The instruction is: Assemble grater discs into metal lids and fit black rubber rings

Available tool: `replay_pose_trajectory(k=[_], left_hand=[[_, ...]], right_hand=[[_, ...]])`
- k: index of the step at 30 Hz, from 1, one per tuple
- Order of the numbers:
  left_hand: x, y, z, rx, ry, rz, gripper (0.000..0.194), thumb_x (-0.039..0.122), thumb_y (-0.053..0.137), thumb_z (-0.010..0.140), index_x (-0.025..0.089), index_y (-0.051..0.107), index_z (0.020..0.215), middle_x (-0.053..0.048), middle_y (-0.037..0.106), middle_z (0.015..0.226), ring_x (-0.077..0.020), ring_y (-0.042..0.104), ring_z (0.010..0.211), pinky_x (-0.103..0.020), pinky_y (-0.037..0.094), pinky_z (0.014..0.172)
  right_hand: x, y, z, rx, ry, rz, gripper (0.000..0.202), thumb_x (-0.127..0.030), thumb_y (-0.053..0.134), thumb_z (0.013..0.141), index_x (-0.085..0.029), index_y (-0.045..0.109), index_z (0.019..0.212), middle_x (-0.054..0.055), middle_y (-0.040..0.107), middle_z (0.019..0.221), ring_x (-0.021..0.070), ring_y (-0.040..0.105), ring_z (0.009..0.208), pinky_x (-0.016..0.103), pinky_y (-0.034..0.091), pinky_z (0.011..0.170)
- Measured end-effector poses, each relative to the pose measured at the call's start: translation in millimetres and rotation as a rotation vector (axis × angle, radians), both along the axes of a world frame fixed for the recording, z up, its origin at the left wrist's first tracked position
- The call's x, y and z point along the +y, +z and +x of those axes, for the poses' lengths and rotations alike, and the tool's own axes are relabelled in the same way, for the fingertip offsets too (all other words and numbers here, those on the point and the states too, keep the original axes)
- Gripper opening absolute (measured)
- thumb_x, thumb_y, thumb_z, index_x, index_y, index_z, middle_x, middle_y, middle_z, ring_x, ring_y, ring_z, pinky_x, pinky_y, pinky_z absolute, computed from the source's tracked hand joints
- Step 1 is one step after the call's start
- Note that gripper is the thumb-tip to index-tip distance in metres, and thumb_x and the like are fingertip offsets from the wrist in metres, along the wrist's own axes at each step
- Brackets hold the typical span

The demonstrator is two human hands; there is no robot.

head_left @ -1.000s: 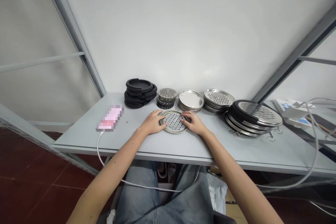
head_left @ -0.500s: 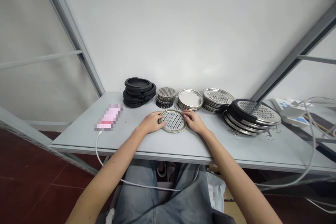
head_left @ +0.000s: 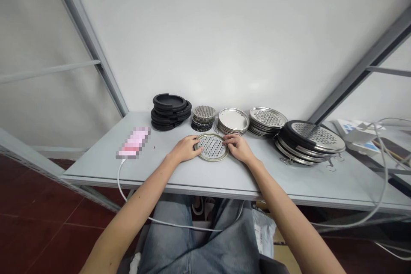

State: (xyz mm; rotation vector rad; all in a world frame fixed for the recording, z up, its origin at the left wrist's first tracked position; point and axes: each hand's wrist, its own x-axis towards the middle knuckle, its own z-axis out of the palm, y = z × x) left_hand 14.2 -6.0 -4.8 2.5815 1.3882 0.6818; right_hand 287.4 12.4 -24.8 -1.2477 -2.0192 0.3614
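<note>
A round metal tray [head_left: 212,157] with a disc full of slots inside its rim lies flat on the table in front of me. My left hand [head_left: 185,149] grips its left side, the thumb over the edge and the fingers around the far rim. On the opposite side, my right hand [head_left: 240,148] has curled fingertips on the upper right rim, reaching slightly over the disc. Behind the tray stands a stack of smaller slotted metal discs [head_left: 204,112]. Beside that is a stack of plain shallow metal trays [head_left: 233,119]. The undersides of my fingers are hidden.
Black rings [head_left: 169,102] are stacked at the back left. Slotted trays [head_left: 268,117] stand right of centre, and larger black-rimmed slotted trays [head_left: 317,136] lean farther right. A pixelated pink phone [head_left: 133,142] with a white cable lies left. Metal shelf posts [head_left: 86,30] flank the table [head_left: 154,175].
The fingers of my right hand have bent a little more over the rim toward the disc. My left hand and the tray stay nearly in place; the view shifts slightly.
</note>
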Motion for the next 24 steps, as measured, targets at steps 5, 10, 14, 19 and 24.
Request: replay_pose_trajectory(k=[5, 10, 14, 19, 24], left_hand=[[0.1, 0.7, 0.1, -0.005, -0.003, 0.002, 0.043, 0.040, 0.060, 0.086, 0.014, 0.069, 0.118, -0.014, 0.059, 0.135, -0.0296, 0.057, 0.124, -0.041, 0.045, 0.107], [-1.0, 2.9, 1.3, 0.001, 0.008, -0.015, 0.042, 0.039, 0.059, 0.086, 0.013, 0.069, 0.118, -0.014, 0.058, 0.136, -0.0298, 0.055, 0.125, -0.041, 0.045, 0.108], [-1.3, 3.2, 1.6, 0.009, 0.005, -0.018, 0.044, 0.038, 0.058, 0.087, 0.011, 0.068, 0.120, -0.015, 0.058, 0.136, -0.0299, 0.055, 0.126, -0.041, 0.044, 0.108], [-0.8, 2.1, 1.2, 0.000, 0.013, -0.022, 0.043, 0.040, 0.058, 0.087, 0.012, 0.069, 0.119, -0.015, 0.058, 0.136, -0.0305, 0.055, 0.125, -0.043, 0.045, 0.107], [-0.6, 1.9, 1.2, -0.006, 0.005, -0.015, 0.043, 0.039, 0.058, 0.087, 0.013, 0.069, 0.119, -0.015, 0.059, 0.135, -0.0299, 0.056, 0.124, -0.041, 0.045, 0.107]], right_hand=[[-0.2, -1.2, -0.4, 0.005, 0.016, 0.005, 0.033, -0.012, 0.051, 0.073, -0.024, 0.080, 0.082, 0.005, 0.071, 0.110, 0.0250, 0.064, 0.106, 0.042, 0.049, 0.099], [-0.7, 0.2, -0.1, 0.010, 0.034, 0.004, 0.033, -0.011, 0.052, 0.071, -0.025, 0.080, 0.081, 0.004, 0.071, 0.111, 0.0254, 0.064, 0.106, 0.042, 0.048, 0.100], [-1.5, 1.1, -0.3, -0.002, 0.038, 0.007, 0.033, -0.011, 0.051, 0.071, -0.024, 0.079, 0.081, 0.004, 0.071, 0.112, 0.0256, 0.064, 0.106, 0.043, 0.048, 0.100], [-1.3, 1.7, -0.7, -0.019, 0.009, 0.016, 0.034, -0.010, 0.051, 0.071, -0.024, 0.079, 0.085, 0.005, 0.070, 0.114, 0.0257, 0.062, 0.109, 0.042, 0.047, 0.100], [-1.5, 1.7, 0.0, -0.070, -0.009, 0.028, 0.032, -0.012, 0.051, 0.073, -0.023, 0.078, 0.087, 0.006, 0.069, 0.115, 0.0267, 0.061, 0.111, 0.043, 0.046, 0.102]])
